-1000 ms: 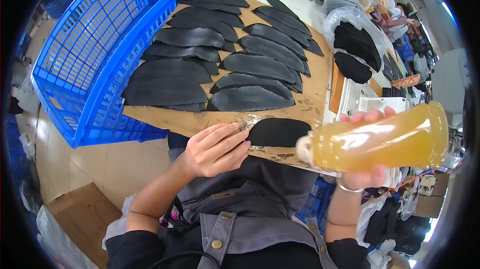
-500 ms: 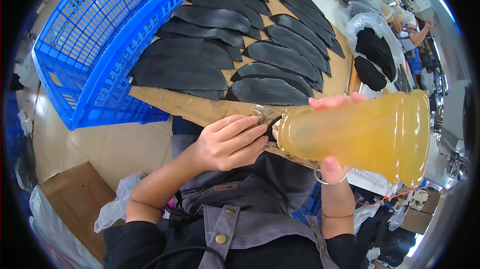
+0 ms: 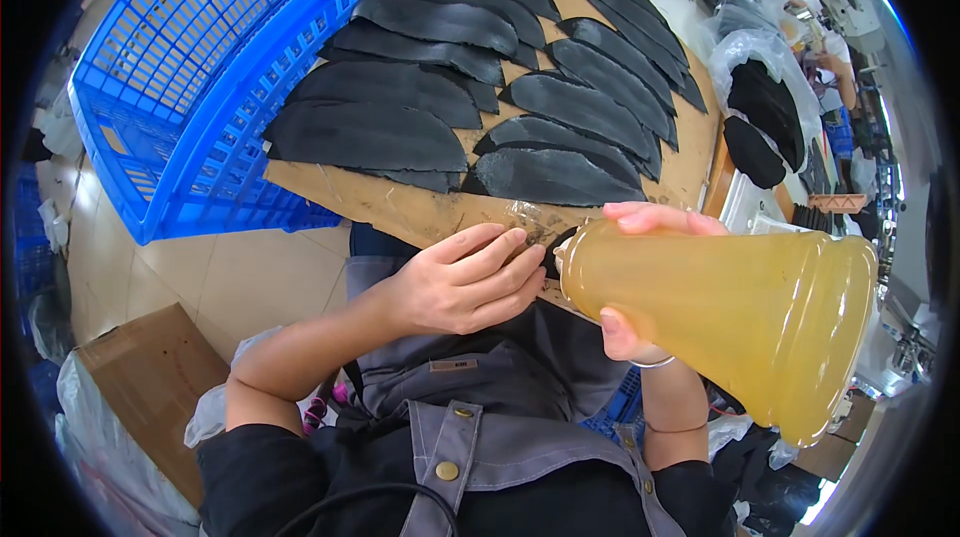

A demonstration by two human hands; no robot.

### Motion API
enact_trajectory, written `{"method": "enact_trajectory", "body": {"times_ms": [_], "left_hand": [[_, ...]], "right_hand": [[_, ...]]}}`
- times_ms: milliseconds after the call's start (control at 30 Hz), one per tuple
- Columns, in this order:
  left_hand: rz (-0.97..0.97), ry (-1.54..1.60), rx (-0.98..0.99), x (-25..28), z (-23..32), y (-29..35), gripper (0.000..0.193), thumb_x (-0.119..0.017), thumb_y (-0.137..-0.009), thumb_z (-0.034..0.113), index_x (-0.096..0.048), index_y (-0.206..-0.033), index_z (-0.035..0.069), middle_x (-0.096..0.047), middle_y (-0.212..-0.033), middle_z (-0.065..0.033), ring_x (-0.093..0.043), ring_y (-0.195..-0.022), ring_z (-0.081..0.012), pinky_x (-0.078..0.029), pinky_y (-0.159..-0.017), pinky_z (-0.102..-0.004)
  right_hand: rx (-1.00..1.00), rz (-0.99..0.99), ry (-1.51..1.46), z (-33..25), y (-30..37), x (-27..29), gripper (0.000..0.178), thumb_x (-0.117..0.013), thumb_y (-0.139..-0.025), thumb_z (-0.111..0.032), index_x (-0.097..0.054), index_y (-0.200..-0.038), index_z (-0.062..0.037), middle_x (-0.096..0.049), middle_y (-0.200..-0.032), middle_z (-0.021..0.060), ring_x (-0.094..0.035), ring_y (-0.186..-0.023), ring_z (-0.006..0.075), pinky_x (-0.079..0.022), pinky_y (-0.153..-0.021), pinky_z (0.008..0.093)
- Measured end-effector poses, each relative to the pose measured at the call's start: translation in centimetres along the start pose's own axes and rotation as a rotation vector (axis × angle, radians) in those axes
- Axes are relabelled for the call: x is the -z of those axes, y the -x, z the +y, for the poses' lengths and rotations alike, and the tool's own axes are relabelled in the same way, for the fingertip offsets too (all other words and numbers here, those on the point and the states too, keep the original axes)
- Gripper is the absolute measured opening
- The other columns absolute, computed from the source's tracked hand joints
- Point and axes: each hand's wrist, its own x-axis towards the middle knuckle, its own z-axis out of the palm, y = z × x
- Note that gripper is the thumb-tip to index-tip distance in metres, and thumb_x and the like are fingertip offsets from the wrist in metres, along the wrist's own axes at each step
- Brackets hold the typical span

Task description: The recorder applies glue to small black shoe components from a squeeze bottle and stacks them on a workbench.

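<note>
My right hand [image 3: 640,332] grips a large translucent plastic bottle [image 3: 715,302] of cloudy yellow liquid, lying almost sideways with its narrow end to the left. That narrow tip is close to a small visible part of a black piece [image 3: 552,255] at the table's near edge. The fingers of my left hand [image 3: 470,282] are curled together at this piece's left side; the thumb is mostly hidden. Beyond my hands, several dark curved pieces [image 3: 555,177], resembling the flat ones in the rows, overlap on the brown tabletop [image 3: 400,212].
A blue plastic basket [image 3: 160,177] stands against the table's left side. A cardboard box [image 3: 155,377] sits on the tiled floor at lower left. At right lies a clear bag [image 3: 760,47] with black pieces. Other people work at the far right.
The wide end of the bottle has swung down toward me, and my right hand turned with it. My left hand stays nearly in place. The view has shifted slightly.
</note>
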Motion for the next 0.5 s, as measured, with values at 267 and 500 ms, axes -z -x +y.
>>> {"method": "enact_trajectory", "body": {"times_ms": [267, 500], "left_hand": [[-0.042, -0.017, -0.085, 0.3, -0.7, -0.4, 0.024, -0.071, -0.075, 0.023, -0.065, -0.094, 0.008, -0.063, -0.105, -0.0052, -0.059, -0.097, -0.0207, -0.051, -0.080, -0.0327], [-0.032, 0.010, -0.048, 0.4, -0.5, -0.4, 0.025, -0.072, -0.074, 0.023, -0.065, -0.093, 0.008, -0.062, -0.106, -0.0052, -0.058, -0.097, -0.0206, -0.050, -0.081, -0.0327]], "right_hand": [[0.063, 0.090, -0.056, 1.3, 0.4, -0.5, 0.084, -0.075, -0.067, -0.030, -0.025, -0.132, -0.0077, -0.051, -0.107, 0.0159, -0.055, -0.099, 0.0338, -0.046, -0.085, 0.0448], [0.014, 0.064, -0.045, 1.3, 0.6, -0.2, 0.087, -0.073, -0.070, -0.033, -0.021, -0.136, -0.0071, -0.050, -0.109, 0.0175, -0.055, -0.101, 0.0327, -0.046, -0.087, 0.0454]]}}
